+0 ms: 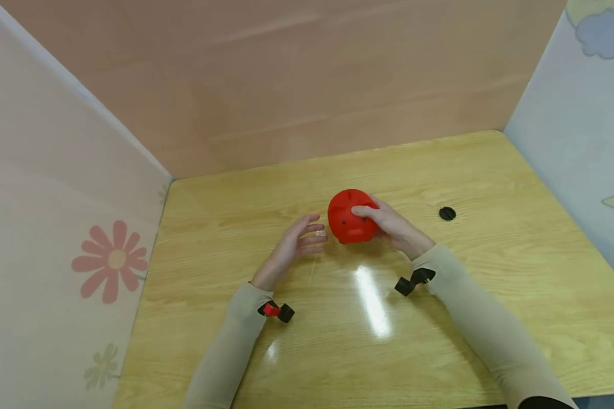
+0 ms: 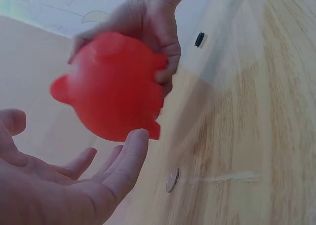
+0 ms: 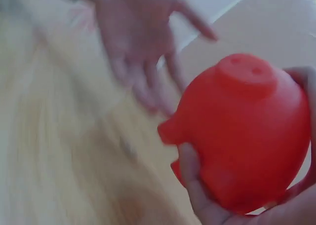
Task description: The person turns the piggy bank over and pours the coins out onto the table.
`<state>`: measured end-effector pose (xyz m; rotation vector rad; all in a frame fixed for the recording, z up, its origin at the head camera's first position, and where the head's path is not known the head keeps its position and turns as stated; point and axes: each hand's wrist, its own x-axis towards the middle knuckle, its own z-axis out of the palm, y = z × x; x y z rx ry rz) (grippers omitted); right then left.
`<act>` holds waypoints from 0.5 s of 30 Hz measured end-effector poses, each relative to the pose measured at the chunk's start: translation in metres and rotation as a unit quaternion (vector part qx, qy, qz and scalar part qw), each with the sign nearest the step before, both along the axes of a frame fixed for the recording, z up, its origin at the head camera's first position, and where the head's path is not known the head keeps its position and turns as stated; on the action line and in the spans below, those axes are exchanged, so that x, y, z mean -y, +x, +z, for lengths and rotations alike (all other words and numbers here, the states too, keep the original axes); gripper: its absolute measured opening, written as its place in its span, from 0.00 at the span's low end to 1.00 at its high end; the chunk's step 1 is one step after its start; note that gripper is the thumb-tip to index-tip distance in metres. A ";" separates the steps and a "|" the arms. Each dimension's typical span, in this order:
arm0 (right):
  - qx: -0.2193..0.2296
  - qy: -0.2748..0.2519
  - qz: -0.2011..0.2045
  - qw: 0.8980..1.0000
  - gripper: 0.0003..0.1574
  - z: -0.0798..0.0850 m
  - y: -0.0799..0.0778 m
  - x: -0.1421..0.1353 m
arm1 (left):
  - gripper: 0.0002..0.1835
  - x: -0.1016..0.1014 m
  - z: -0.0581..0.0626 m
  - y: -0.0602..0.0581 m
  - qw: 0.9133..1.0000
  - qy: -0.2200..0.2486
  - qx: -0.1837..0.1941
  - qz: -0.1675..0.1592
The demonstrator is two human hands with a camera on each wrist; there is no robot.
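A red piggy bank [image 1: 349,230] is held up over the wooden table by my right hand [image 1: 395,228], its thumb on the near side and the other fingers around the body. In the right wrist view, the snout [image 3: 247,69] points up and the stubby feet face the left hand. My left hand [image 1: 293,243] hovers just left of the piggy bank, fingers spread and nothing in its grasp. In the left wrist view, one of its fingertips overlaps the bank's lower edge. A small silvery coin [image 2: 172,180] lies on the table by the left hand.
To the right on the table [image 1: 496,272] lies a round black plug [image 1: 447,213]. A tan panel [image 1: 307,85] closes off the back, and pale decorated walls [image 1: 46,187] stand at both sides. Light reflects off the tabletop in front of the hands.
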<state>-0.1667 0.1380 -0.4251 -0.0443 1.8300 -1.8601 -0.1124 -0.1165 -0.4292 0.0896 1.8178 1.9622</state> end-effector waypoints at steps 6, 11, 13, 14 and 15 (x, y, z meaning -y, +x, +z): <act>0.000 0.026 0.025 0.999 0.48 -0.011 0.001 0.001 | 0.37 -0.003 -0.001 0.000 1.000 -0.011 0.003 -0.006; -0.018 0.012 0.054 0.998 0.50 -0.007 0.004 0.004 | 0.34 -0.005 -0.002 -0.001 1.000 -0.011 0.005 0.002; -0.030 -0.015 0.066 0.997 0.49 -0.005 0.005 0.005 | 0.34 -0.005 -0.003 -0.001 1.000 -0.008 0.005 0.005; -0.032 -0.026 0.071 0.997 0.48 -0.004 0.005 0.005 | 0.33 -0.005 -0.003 -0.002 1.000 -0.005 0.006 0.006; -0.035 -0.026 0.069 0.997 0.48 -0.003 0.005 0.005 | 0.33 -0.006 -0.003 -0.002 1.000 -0.003 0.006 0.005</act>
